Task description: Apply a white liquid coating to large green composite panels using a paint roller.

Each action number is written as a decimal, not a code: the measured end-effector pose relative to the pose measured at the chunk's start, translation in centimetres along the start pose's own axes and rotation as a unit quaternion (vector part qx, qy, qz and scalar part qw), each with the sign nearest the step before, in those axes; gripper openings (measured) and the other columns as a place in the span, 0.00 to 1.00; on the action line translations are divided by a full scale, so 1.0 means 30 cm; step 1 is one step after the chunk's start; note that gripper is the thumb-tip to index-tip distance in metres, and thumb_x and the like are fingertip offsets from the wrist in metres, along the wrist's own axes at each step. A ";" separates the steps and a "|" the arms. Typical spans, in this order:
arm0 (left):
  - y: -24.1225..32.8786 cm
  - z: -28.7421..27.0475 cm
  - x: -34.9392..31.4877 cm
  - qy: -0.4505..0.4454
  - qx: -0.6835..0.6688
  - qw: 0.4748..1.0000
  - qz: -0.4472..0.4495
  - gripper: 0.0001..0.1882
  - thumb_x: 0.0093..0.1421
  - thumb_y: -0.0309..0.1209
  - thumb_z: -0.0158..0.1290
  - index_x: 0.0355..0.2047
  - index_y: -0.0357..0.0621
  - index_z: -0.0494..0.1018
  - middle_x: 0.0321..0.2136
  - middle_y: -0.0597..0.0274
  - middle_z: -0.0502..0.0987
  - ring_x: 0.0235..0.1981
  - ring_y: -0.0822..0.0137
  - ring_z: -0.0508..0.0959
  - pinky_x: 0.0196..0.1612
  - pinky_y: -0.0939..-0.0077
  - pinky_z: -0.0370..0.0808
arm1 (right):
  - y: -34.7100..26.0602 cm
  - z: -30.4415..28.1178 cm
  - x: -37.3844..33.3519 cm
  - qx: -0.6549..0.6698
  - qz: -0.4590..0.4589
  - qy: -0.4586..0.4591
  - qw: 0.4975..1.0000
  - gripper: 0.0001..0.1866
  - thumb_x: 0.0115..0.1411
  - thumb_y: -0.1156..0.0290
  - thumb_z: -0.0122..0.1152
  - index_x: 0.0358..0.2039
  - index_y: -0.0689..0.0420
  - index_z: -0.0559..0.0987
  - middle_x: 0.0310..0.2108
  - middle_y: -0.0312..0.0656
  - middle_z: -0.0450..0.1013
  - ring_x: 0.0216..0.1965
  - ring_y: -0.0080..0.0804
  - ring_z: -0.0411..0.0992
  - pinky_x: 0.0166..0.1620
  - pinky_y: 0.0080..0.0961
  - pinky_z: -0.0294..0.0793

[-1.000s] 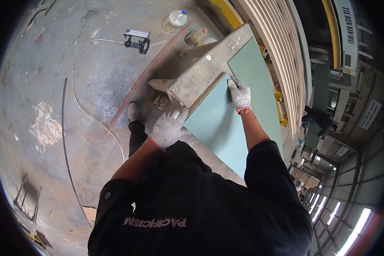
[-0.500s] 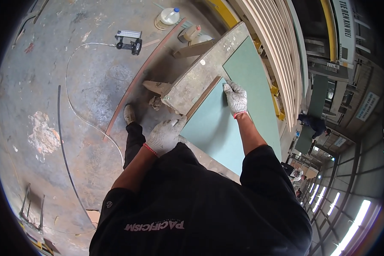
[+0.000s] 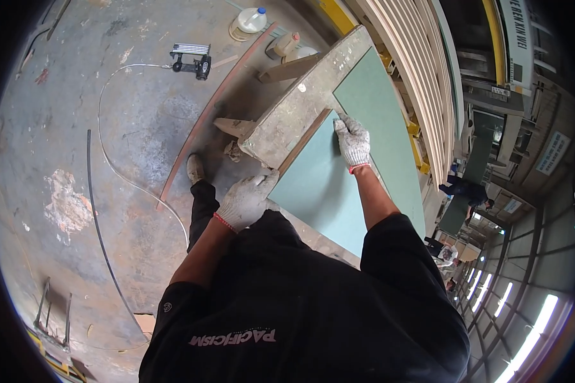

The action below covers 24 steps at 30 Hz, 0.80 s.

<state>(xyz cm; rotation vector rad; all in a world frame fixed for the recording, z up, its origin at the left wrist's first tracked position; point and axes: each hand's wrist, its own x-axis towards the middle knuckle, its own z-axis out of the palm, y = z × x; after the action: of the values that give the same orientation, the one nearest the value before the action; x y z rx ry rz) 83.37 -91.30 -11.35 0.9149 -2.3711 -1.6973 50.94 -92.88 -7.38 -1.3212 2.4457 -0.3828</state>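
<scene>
A pale green panel (image 3: pixel 319 191) with a brown edge lies over the bench in front of me. My left hand (image 3: pixel 246 201), in a white knitted glove with a red cuff, grips its near-left corner; the thumb lies along the edge and the other fingers are partly hidden. At the far corner, my right hand (image 3: pixel 352 142) wears a matching glove and holds the panel's edge with fingers bent. Beyond and to the right lies a darker green board (image 3: pixel 380 102). Both rest on a worn, paint-spotted bench top (image 3: pixel 287 105).
A nail gun (image 3: pixel 191 60) with a pale hose lies on the floor at the upper left. Near it stand a white jug (image 3: pixel 248 25) and a dirty bottle (image 3: pixel 283 45). Stacked boards (image 3: pixel 428 83) rise at the right. Farther off, a person in dark clothes (image 3: pixel 469 190) bends over a green board.
Both hands keep their places on the panel. Its brown edge shows slightly wider, and the far corner sits a little higher in the picture. The whole view has shifted slightly.
</scene>
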 end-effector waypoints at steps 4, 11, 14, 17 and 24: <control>-0.037 0.026 0.003 0.074 0.025 0.996 0.053 0.45 0.51 0.48 0.66 0.66 0.41 0.65 0.53 0.46 0.76 0.52 0.46 0.77 0.55 0.57 0.73 | 0.007 0.001 0.024 -0.015 -0.013 -0.013 1.000 0.20 0.65 0.62 0.65 0.53 0.59 0.82 0.45 0.51 0.81 0.48 0.36 0.79 0.54 0.28 0.73; -0.086 0.086 -0.024 0.142 0.080 0.986 0.029 0.40 0.53 0.50 0.63 0.63 0.46 0.69 0.48 0.49 0.79 0.48 0.49 0.79 0.51 0.54 0.74 | -0.019 -0.001 0.033 0.015 -0.007 -0.027 1.000 0.20 0.64 0.58 0.64 0.51 0.58 0.83 0.45 0.54 0.81 0.50 0.46 0.79 0.55 0.34 0.74; 0.007 0.003 -0.064 0.065 0.156 0.985 -0.013 0.39 0.53 0.50 0.63 0.63 0.47 0.69 0.46 0.51 0.79 0.47 0.51 0.79 0.50 0.55 0.74 | -0.032 -0.060 0.000 0.051 -0.024 -0.030 0.998 0.24 0.63 0.57 0.64 0.55 0.59 0.80 0.47 0.54 0.80 0.51 0.45 0.79 0.56 0.33 0.74; 0.013 0.024 -0.065 0.076 0.119 0.990 0.020 0.36 0.57 0.43 0.62 0.65 0.49 0.67 0.47 0.51 0.79 0.49 0.52 0.79 0.52 0.54 0.74 | -0.047 -0.117 -0.107 0.015 0.004 0.004 1.000 0.31 0.63 0.61 0.64 0.64 0.58 0.71 0.53 0.48 0.79 0.52 0.40 0.78 0.57 0.31 0.75; -0.269 0.192 -0.194 0.053 0.221 0.973 0.031 0.19 0.67 0.34 0.49 0.53 0.39 0.77 0.36 0.34 0.80 0.36 0.35 0.81 0.38 0.47 0.78 | 0.169 -0.188 -0.806 0.071 -0.212 0.183 0.957 0.30 0.57 0.62 0.67 0.58 0.60 0.74 0.45 0.51 0.77 0.47 0.54 0.74 0.51 0.46 0.75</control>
<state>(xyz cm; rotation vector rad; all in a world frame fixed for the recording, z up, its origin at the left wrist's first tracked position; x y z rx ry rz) 89.19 -85.16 -19.15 0.9406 -2.7197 -1.0803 57.19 -69.38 -0.30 -1.8458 2.3320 -0.9692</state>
